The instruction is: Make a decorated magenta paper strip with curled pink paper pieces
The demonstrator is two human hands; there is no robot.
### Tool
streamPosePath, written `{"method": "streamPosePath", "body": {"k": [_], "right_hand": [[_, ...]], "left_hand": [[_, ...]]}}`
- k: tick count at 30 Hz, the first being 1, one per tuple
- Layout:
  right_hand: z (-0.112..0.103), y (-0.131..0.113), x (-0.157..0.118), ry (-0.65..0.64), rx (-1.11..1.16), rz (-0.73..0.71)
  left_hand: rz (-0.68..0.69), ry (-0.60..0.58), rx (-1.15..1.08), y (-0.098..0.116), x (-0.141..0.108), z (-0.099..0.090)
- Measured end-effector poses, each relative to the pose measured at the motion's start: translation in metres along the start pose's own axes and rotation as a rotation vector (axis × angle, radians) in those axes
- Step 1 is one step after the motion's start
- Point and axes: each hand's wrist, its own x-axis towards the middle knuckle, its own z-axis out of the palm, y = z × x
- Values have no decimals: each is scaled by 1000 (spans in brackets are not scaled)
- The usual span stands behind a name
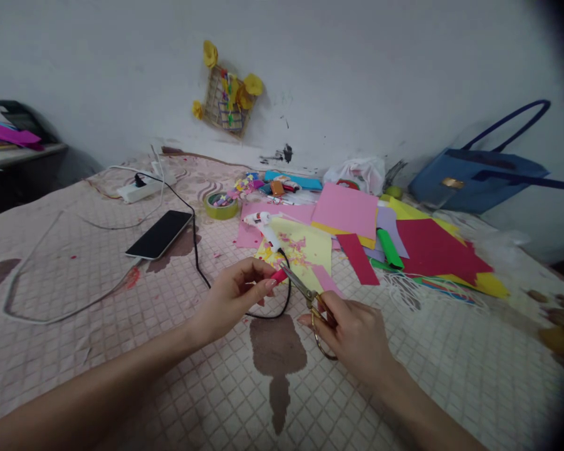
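Observation:
My left hand (pixel 247 288) pinches a small strip of red paper (pixel 279 275) between thumb and fingers. In my right hand (pixel 357 326) is a pair of scissors (pixel 305 291) with gold handles, the fingers through the loops. The scissor blades reach the red paper's edge at its right end; whether they cut into it I cannot tell. Just beyond my hands a white glue gun (pixel 269 232) lies on a pale yellow sheet (pixel 317 244) strewn with pink and yellow scraps. A longer red paper strip (pixel 358 259) rests to the right of that sheet.
Coloured papers, including a pink sheet (pixel 346 210) and a dark red sheet (pixel 435 247), spread to the right, with white string (pixel 404 290) before them. A phone (pixel 160 234), a power strip (pixel 141 188) and cables lie left. A tape roll (pixel 221 205) and blue bag (pixel 479 178) stand farther back.

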Motion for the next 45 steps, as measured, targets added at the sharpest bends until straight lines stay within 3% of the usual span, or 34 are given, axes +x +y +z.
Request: {"method": "streamPosePath", "body": {"k": [12,32,45], "right_hand": [[0,1,-3,18,50,8],[-6,3,-1,-86,120,18],[-3,6,-1,21,51,-31]], "left_hand": [[4,-22,-74,4,1,0],[5,-60,-84,1,0,0],[-4,-21,-83,0,1,0]]}}
